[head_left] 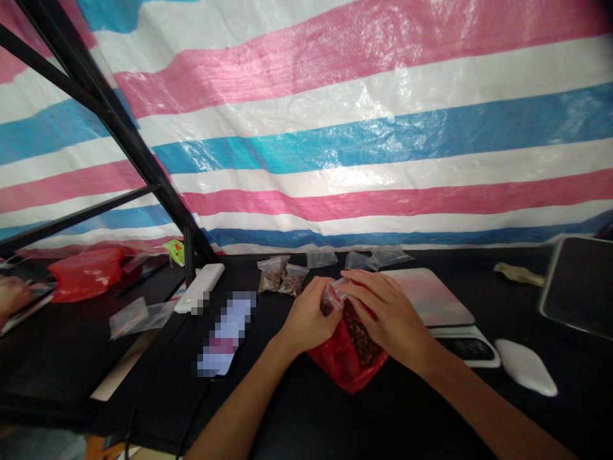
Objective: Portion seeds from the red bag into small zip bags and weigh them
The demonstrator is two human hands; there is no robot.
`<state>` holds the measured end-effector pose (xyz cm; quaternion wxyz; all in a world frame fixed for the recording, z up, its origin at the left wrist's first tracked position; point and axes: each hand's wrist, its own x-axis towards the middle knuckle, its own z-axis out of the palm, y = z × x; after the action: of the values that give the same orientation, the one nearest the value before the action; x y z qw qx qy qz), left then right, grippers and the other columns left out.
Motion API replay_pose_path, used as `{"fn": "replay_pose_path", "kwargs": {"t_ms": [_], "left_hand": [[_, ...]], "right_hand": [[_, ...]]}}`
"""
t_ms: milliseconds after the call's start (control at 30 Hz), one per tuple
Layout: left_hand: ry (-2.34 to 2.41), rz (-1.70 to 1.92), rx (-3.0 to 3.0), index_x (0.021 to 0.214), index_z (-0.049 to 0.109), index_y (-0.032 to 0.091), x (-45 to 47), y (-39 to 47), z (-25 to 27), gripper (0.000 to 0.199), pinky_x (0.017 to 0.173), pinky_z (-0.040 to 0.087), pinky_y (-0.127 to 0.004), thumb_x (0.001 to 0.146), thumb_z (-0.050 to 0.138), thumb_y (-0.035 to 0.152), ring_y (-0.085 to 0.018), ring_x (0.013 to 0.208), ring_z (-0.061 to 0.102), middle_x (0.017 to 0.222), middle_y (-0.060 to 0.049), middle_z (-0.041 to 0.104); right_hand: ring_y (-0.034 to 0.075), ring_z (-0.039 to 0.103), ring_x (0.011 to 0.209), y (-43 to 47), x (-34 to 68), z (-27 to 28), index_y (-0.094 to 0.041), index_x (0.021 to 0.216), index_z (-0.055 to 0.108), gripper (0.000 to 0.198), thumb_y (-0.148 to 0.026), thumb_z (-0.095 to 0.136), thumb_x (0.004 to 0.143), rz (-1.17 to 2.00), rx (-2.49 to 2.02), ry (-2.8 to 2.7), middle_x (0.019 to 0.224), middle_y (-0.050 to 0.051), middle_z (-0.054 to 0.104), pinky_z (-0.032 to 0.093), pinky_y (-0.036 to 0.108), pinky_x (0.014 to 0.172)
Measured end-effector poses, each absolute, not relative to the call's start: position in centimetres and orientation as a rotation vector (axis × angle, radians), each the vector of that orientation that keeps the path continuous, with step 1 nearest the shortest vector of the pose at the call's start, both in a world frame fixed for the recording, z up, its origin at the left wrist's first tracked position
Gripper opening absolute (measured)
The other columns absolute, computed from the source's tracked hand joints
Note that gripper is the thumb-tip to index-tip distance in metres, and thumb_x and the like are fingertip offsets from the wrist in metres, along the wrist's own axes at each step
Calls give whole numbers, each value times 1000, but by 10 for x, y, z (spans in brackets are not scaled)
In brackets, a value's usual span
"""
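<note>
A red plastic bag (345,374) lies open on the black table in front of me, with dark brown dried bits (364,342) inside. Above its far side is a small clear zip bag (334,296), held between both hands. My left hand (309,316) grips it from the left, the thumb pressed on its front. My right hand (390,313) curves over from the right, its fingertips at the zip bag's upper edge. What the zip bag contains is mostly hidden by the fingers. Two filled zip bags (282,278) of brown bits stand just beyond my left hand.
Right of my hands sits a kitchen scale (431,297), with a white mouse (525,367) beside it. To the left are a phone (227,335) and a white power strip (200,287). Empty clear bags (322,257) lie along the back. Another person's hand (13,297) is at far left.
</note>
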<state>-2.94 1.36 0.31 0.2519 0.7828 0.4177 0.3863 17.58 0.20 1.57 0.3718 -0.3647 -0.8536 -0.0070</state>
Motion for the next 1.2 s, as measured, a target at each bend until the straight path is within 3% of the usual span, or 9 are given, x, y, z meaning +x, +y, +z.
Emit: {"fn": "replay_pose_path", "kwargs": {"t_ms": [200, 300, 433, 600, 733, 967, 1100, 1200], "left_hand": [[1138, 1079, 2139, 109, 64, 23, -29, 14, 6, 19, 92, 49, -36, 90, 64, 22, -23, 101, 61, 106, -6, 65], [1175, 1142, 2126, 105, 65, 23, -31, 16, 8, 13, 92, 48, -36, 93, 64, 25, -23, 101, 61, 105, -6, 64], [1210, 1307, 2017, 114, 60, 22, -35, 17, 9, 18, 90, 48, -35, 96, 61, 28, -22, 97, 62, 104, -6, 64], [1147, 1231, 1972, 123, 55, 24, -33, 13, 7, 27, 83, 49, -32, 97, 59, 27, -19, 85, 62, 94, -2, 64], [1110, 1175, 1995, 131, 52, 25, -32, 11, 4, 39, 84, 50, -33, 93, 61, 22, -19, 86, 63, 97, -3, 64], [1061, 1092, 2104, 149, 39, 24, -34, 9, 3, 67, 96, 51, -40, 87, 65, 17, -22, 101, 63, 114, -7, 64], [1000, 1022, 2191, 155, 30, 25, -28, 6, 2, 76, 107, 48, -47, 89, 67, 23, -25, 109, 63, 120, -8, 64], [1018, 1027, 2186, 162, 19, 27, -26, 5, 5, 100, 115, 43, -51, 83, 79, 37, -29, 127, 56, 136, -12, 57]], "right_hand": [[26, 62, 128, -1, 177, 18, -31, 138, 59, 40, -18, 51, 101, -119, -933, -2109, 145, 7, 62, 49, 47, 109], [29, 62, 124, -2, 178, 26, -27, 132, 63, 36, -21, 56, 97, -150, -1045, -2035, 135, 10, 67, 47, 48, 107], [30, 62, 115, 0, 179, 29, -25, 122, 68, 30, -24, 61, 93, -57, -1150, -2176, 119, 9, 71, 45, 50, 105], [31, 59, 123, -1, 174, 21, -26, 139, 59, 45, -33, 64, 95, 56, -1116, -2225, 133, 10, 67, 41, 52, 110], [29, 59, 126, -4, 169, 21, -27, 143, 55, 47, -33, 62, 97, 145, -1041, -2201, 137, 9, 67, 40, 51, 111], [27, 64, 118, -4, 167, 21, -28, 125, 65, 31, -33, 68, 95, 302, -940, -2076, 127, 7, 71, 46, 45, 104], [26, 66, 114, -4, 166, 22, -29, 114, 67, 19, -31, 69, 95, 311, -887, -2024, 121, 5, 73, 46, 45, 103], [23, 68, 107, -5, 167, 25, -28, 112, 66, 14, -32, 64, 99, 422, -905, -1864, 113, 4, 74, 51, 40, 96]]}}
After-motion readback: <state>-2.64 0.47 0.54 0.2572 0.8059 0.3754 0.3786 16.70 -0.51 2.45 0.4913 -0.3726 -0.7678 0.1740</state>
